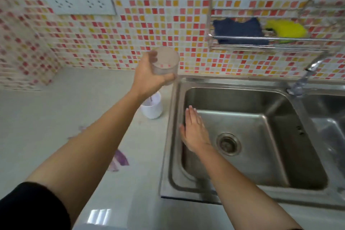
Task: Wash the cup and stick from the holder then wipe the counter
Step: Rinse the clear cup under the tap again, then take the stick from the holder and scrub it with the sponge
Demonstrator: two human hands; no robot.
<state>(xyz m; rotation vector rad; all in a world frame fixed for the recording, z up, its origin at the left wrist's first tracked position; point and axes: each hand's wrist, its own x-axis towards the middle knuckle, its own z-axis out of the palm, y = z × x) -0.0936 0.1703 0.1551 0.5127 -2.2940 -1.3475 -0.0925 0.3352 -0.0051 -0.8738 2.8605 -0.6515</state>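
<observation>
The left hand (147, 74) grips the clear cup (165, 63) just above the white holder (152, 111), where the stick (151, 98) seems to remain, while the right hand (194, 130) hangs flat-fingered over the sink (242, 82), so washing and wiping the stained surface (56, 117) look undone.
</observation>
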